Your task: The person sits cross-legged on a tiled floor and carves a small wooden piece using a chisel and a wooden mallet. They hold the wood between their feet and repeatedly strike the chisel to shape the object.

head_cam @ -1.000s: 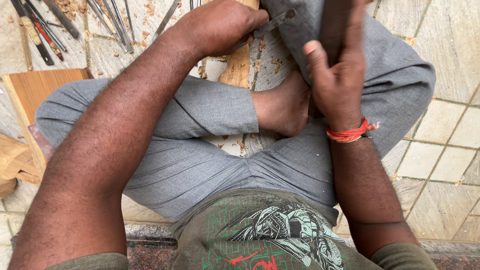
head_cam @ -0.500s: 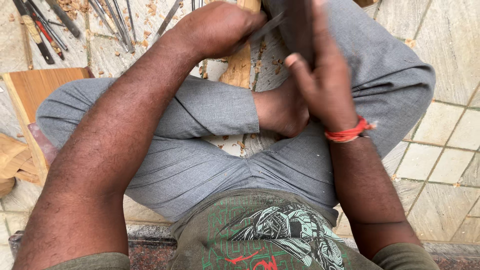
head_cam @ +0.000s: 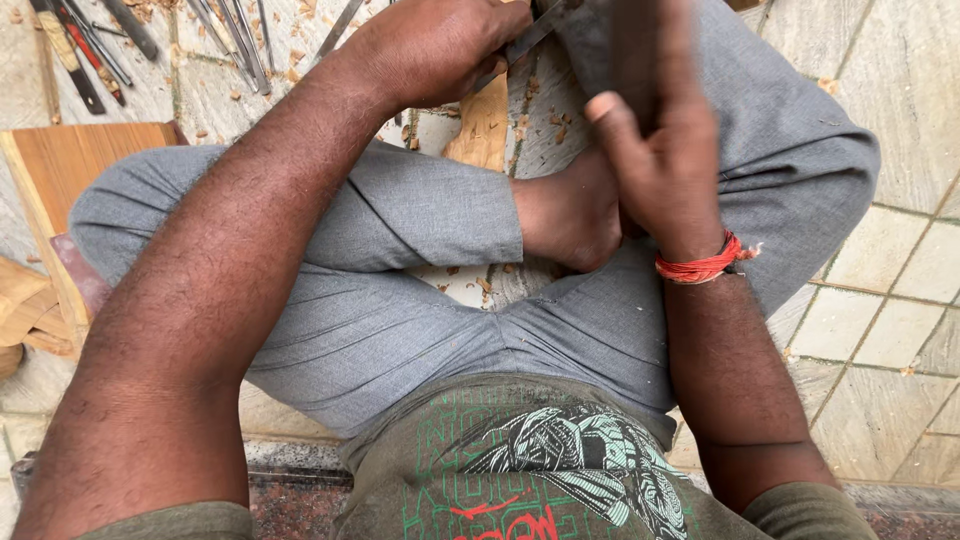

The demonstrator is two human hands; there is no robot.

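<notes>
- The person sat cross-legged on a tiled floor (head_cam: 900, 300) in grey trousers, one bare foot (head_cam: 570, 215) tucked between the knees.
- The left hand (head_cam: 430, 45) had its grip closed around a thin metal chisel (head_cam: 530, 35), the blade slanting toward the top edge of the view.
- The right hand (head_cam: 655, 150), blurred, had its grip wrapped on a dark upright handle (head_cam: 635, 50); what tool it belonged to could not be told.
- A red thread band (head_cam: 700, 268) circled the right wrist.
- A pale wood piece (head_cam: 480, 130) lay just below the left hand, beside the foot, with shavings scattered near it.
- More slim tools (head_cam: 235, 35) lay on the floor at upper left, and a wooden board (head_cam: 70, 175) rested at the left edge.
</notes>
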